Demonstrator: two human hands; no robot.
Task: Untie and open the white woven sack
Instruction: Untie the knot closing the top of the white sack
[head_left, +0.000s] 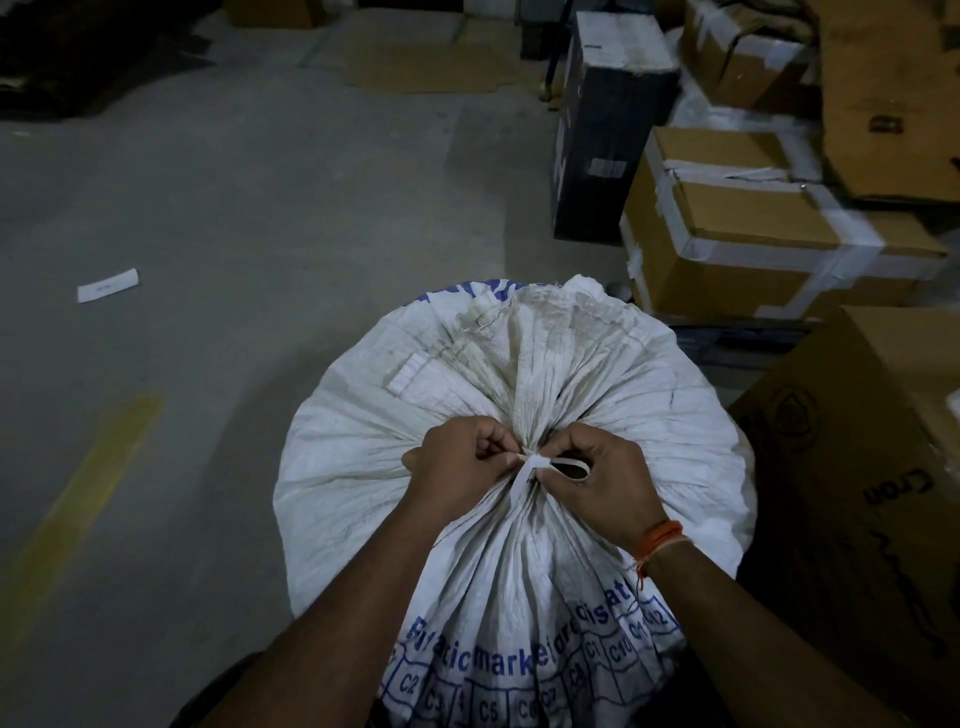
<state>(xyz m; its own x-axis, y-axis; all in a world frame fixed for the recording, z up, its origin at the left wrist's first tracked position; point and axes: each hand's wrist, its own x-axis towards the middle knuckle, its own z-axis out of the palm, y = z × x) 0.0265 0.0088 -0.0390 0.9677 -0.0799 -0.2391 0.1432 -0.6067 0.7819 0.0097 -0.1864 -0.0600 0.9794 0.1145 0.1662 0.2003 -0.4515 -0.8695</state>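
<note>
The floor (234, 208) to the left of the white woven sack (519, 364) is wide open, with just a small paper strip (108, 285) lying far off. On the right, cardboard boxes (737, 234) and a black box (608, 130) crowd close, and one big box (872, 467) seems to touch the sack.

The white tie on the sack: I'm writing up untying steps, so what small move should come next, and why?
Probably draw the loop out sideways with the right hand while the left hand steadies the knot. The white tie is still knotted, the white woven sack is still gathered shut, and both hands already pinch at the knot.
</note>
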